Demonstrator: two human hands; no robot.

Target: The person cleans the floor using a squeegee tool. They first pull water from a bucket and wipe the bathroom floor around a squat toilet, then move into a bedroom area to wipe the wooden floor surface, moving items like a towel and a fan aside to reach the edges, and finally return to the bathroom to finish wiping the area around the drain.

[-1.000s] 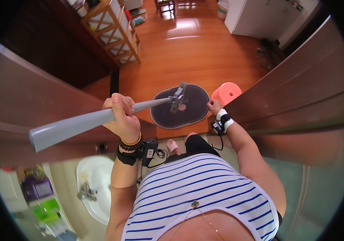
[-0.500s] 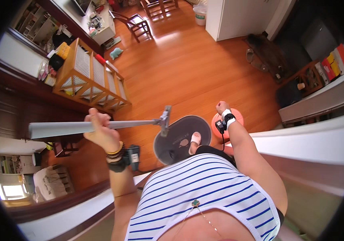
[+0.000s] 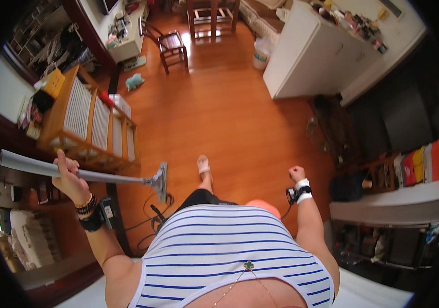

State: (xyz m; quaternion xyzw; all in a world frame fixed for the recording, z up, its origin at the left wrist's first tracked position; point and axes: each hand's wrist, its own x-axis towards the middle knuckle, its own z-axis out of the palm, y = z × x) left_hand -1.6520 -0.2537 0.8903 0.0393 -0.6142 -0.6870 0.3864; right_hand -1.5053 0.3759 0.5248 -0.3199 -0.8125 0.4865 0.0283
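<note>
My left hand is closed around a grey pole, held out at my left nearly level. The pole ends in a flat T-shaped head above the wooden floor; its wide other end points left past my hand. I cannot tell exactly what tool it is. My right hand hangs over the floor at my right, fingers curled in, with nothing visible in it. Straps with small black boxes are on both wrists. A light slipper is on my forward foot.
A wooden rack with white panels stands at the left. Black cables lie near my left side, and a round orange thing shows beside my waist. Ahead are a chair, a white cabinet, a bucket and a blue-green toy.
I have stepped forward, and the dark oval mat has left view. The pole in my left hand has shifted left and lower in the picture. My right hand is lower and remains curled.
</note>
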